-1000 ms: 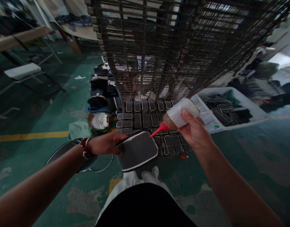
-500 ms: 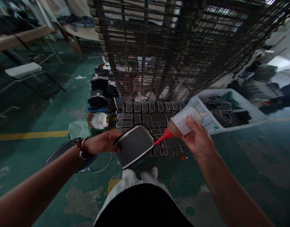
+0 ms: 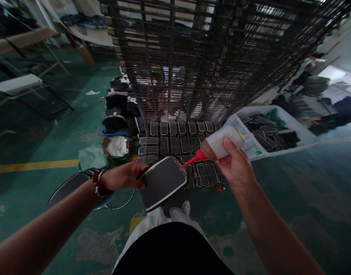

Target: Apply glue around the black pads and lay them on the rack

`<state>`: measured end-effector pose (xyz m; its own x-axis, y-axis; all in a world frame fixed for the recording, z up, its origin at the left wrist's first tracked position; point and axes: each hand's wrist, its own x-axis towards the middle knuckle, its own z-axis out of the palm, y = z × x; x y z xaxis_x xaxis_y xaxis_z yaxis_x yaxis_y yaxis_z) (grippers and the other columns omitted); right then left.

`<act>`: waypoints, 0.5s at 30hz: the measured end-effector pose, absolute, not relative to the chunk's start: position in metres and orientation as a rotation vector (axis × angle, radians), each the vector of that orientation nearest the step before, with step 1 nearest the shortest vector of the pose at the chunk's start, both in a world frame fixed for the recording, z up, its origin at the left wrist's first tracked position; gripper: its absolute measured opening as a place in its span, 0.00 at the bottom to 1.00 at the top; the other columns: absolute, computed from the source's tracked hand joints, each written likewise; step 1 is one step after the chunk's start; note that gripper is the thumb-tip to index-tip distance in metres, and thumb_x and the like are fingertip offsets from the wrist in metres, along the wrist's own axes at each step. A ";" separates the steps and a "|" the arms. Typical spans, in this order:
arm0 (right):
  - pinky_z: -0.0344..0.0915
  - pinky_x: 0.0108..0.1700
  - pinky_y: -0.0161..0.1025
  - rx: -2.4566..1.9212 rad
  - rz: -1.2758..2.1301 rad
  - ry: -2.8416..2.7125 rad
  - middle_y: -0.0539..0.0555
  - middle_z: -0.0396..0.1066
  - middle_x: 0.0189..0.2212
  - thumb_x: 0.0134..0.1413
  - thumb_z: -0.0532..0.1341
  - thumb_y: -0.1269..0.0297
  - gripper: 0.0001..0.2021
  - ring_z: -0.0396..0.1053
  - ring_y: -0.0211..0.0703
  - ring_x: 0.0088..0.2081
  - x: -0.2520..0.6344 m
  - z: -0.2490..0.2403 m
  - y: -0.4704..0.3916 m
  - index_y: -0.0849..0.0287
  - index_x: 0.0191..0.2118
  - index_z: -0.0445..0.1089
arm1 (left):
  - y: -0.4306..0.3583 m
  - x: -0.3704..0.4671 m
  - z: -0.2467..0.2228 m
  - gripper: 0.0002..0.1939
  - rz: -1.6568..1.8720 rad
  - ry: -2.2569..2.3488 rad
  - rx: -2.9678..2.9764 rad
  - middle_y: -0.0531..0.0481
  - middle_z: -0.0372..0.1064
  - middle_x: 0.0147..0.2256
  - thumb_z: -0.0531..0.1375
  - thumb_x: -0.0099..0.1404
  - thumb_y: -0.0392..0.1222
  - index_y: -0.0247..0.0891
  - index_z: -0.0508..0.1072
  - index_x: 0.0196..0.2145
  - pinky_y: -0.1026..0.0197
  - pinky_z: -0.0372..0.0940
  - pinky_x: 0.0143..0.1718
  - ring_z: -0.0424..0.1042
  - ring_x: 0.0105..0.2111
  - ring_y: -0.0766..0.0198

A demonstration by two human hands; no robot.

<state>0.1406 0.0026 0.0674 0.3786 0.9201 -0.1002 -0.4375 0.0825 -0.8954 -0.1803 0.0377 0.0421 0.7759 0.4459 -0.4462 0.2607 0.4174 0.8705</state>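
A dark grey panel (image 3: 163,179) with rounded corners and a pale line along its edge is pinched at its left side by my left hand (image 3: 125,176). My right hand (image 3: 235,162) wraps round a glue bottle (image 3: 219,144) with a white label band and brownish contents. The bottle is tilted, and its red nozzle tip (image 3: 185,165) meets the panel's upper right edge. Whether glue is flowing out is too small to tell. Below and beyond lie rows of similar panels (image 3: 184,145) on a wire rack shelf.
A tall stack of wire racks (image 3: 175,49) rises ahead. At right stands a white bin (image 3: 292,147) with dark pieces inside. Black bundles (image 3: 116,107) lie on the left floor near a bag-lined container (image 3: 117,146). A round stool (image 3: 126,204) holding dark panels is beside my left forearm.
The nozzle tip has shifted up along the panel's right edge, from the lower right corner area. The panel has turned slightly and sits a little lower. Both hands keep their hold.
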 end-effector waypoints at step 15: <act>0.71 0.27 0.33 -1.048 1.197 -0.458 0.48 0.76 0.29 0.39 0.78 0.59 0.18 0.73 0.40 0.29 0.143 0.063 -0.002 0.53 0.37 0.75 | 0.050 -0.186 0.032 0.16 0.213 0.744 1.127 0.46 0.81 0.37 0.70 0.51 0.35 0.39 0.81 0.40 0.54 0.71 0.43 0.78 0.37 0.54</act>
